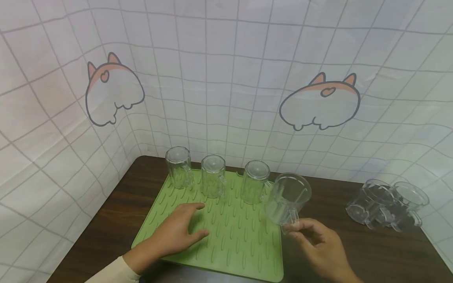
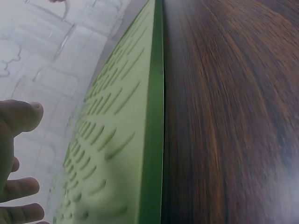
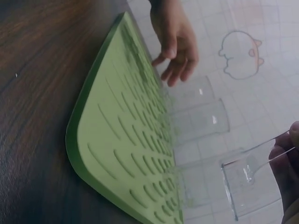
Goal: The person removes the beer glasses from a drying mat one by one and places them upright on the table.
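My right hand pinches the handle of a clear glass mug, which is tilted with its mouth up, above the right side of a green drying mat. In the right wrist view the same mug shows at the lower right, its handle between fingers and thumb. My left hand hovers over the mat's left part, thumb and fingers apart, holding nothing. Three mugs stand upside down along the mat's back edge: a left one, a middle one and a right one.
Several more clear mugs stand close together at the right end of the dark wooden table; they overlap in the view. A white gridded curtain with cartoon animal prints rises behind and at the left of the table.
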The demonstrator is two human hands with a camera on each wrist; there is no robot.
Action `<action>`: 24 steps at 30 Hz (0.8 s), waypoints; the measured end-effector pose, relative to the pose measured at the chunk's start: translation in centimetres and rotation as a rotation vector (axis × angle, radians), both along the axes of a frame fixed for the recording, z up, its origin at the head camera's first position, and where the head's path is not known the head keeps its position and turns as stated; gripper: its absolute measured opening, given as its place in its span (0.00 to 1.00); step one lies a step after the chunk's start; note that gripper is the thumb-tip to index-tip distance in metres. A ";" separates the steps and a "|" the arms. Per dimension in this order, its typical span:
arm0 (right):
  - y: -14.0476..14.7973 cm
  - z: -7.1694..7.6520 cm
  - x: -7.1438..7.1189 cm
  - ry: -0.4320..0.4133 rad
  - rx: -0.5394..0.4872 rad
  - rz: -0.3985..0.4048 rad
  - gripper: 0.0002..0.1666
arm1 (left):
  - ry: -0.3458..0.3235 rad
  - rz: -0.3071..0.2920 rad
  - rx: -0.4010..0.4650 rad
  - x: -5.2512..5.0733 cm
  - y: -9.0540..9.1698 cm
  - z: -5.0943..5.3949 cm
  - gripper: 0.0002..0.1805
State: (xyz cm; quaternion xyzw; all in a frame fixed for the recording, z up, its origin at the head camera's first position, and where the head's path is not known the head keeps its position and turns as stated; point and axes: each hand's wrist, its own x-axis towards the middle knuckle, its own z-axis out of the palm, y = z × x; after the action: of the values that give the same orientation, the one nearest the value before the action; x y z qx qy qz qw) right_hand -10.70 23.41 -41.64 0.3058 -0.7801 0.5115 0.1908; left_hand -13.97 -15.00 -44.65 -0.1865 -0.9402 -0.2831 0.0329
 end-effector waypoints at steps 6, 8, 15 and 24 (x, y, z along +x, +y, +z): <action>0.6 -0.2 -0.2 0.005 -0.039 0.030 0.25 | -0.003 0.049 0.005 0.4 -1.9 -0.2 0.42; 0.8 -0.2 -0.2 0.003 -0.025 0.014 0.25 | 0.000 0.056 -0.006 0.4 -2.5 -0.3 0.42; 1.7 -0.5 -0.1 0.010 -0.001 -0.008 0.26 | 0.057 0.086 -0.037 0.8 -4.4 -0.4 0.40; 2.9 -0.6 -0.4 0.033 -0.024 -0.036 0.25 | 0.097 0.110 -0.057 1.4 -5.8 -1.0 0.39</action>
State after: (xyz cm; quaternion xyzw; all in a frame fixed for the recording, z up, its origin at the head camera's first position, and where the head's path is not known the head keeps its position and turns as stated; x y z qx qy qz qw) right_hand -11.11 26.27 -42.23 0.2979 -0.7758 0.5123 0.2164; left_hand -12.58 -20.80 -45.66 -0.1489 -0.9541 -0.2444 0.0888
